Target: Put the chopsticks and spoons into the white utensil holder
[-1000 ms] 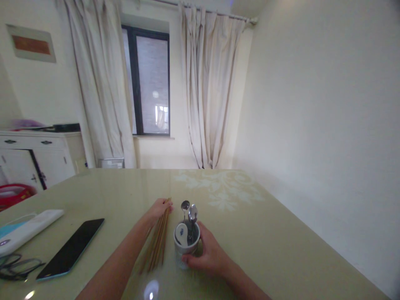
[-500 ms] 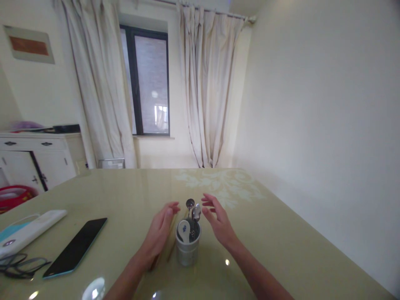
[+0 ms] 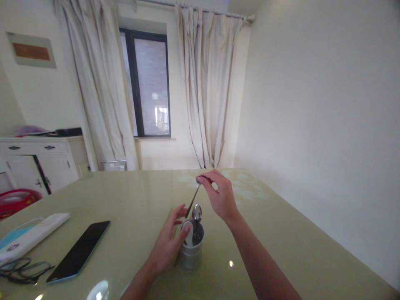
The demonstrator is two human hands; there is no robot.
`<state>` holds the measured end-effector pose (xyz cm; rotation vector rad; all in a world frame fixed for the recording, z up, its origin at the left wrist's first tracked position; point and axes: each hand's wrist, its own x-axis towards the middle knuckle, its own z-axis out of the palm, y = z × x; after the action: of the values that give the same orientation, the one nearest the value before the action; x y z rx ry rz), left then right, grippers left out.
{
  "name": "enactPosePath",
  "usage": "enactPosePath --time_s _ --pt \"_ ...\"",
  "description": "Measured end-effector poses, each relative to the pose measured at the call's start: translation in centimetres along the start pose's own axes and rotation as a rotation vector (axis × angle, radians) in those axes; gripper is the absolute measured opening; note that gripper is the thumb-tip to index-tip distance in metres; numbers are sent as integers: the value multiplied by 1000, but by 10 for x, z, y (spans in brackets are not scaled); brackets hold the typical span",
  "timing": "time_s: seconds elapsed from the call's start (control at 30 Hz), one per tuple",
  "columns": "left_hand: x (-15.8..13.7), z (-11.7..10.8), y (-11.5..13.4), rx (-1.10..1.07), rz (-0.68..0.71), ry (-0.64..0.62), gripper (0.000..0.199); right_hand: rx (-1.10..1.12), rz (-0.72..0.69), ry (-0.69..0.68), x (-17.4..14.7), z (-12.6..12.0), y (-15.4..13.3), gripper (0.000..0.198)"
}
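Observation:
My right hand (image 3: 220, 193) pinches a round-bowled metal spoon (image 3: 193, 201) by its bowl, above the container, its handle slanting down to the left. Below it stands a grey cylindrical utensil container (image 3: 191, 255). Inside are another metal spoon (image 3: 196, 213), bowl up, and a white ceramic spoon (image 3: 189, 238). My left hand (image 3: 168, 241) is at the container's left side, fingers apart, with the thumb over the white spoon; whether it presses on it I cannot tell. Thin chopstick-like sticks (image 3: 176, 259) lie on the table, partly hidden behind my left hand.
On the left of the glossy table (image 3: 281, 250) lie a black-screened phone (image 3: 79, 251), a white power strip (image 3: 37, 237) and a tangle of dark cable or glasses (image 3: 23, 270). A white wall (image 3: 328, 125) runs along the right side. A red basket (image 3: 31, 198) is beyond the left edge.
My right hand has taken hold of the round metal spoon and lifted it out of the container. My left hand has moved right, to the container's rim and the white spoon.

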<state>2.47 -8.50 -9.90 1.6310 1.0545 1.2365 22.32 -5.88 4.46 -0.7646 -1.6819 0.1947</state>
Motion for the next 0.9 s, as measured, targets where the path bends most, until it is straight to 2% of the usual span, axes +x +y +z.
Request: enactPosePath --time_s 0.1,0.2,0.27,0.37,0.47,0.57,0.7,0.8,0.9 --pt "1 -3 18 18 66 156 66 6 -32 95 5 -9 -17 22" --pt "7 -3 43 125 216 299 58 34 -50 64 2 -4 -27 21" --pt "12 -1 58 210 271 291 52 66 -45 15 -2 4 -30 21" --pt "17 1 63 304 206 222 36 128 33 -115 -4 12 -25 21" --pt "21 -12 45 363 123 293 33 90 138 -230 -1 7 -9 24" --pt "26 -41 13 501 25 379 32 -139 201 -323 2 -4 10 30" --pt "29 -75 -24 789 -82 314 36 -387 309 -551 -5 -5 27 31" --pt "28 -80 -34 952 -203 238 38 -351 390 -704 -13 4 34 24" --pt "26 -75 -34 1012 -289 184 35 -205 436 -759 -14 5 36 14"
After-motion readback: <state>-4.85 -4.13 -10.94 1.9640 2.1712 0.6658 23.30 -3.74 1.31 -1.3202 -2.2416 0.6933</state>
